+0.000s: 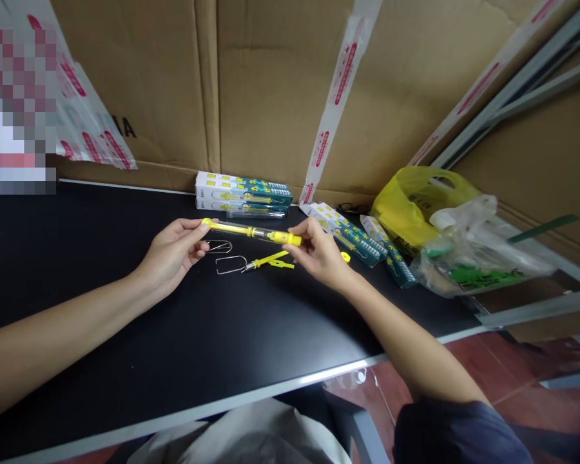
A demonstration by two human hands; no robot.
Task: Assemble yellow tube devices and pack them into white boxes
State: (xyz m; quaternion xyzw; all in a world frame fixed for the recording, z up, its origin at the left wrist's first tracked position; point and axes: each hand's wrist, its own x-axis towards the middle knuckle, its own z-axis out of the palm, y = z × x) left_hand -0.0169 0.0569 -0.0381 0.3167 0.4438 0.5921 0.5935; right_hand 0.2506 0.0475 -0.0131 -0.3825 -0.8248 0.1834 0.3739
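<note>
Between my two hands a clear-tubed spring scale [236, 230] with yellow ends is held level above the black table. My left hand [174, 248] pinches its left yellow end between thumb and fingers. Closed around the right yellow end is my right hand [316, 248]. Below the tube lies a second yellow piece [265, 261], joined to a bent metal wire hook [231, 264]. Another wire hook [219, 246] lies partly behind my left fingers. A small yellow ring [345, 257] sits just right of my right hand.
Stacked printed boxes [241, 193] stand at the back of the black table [198, 341]. More boxes [348, 235] lie to the right, beside a yellow plastic bag [406, 200] and a clear bag [483, 258]. Large cardboard [270, 84] rises behind.
</note>
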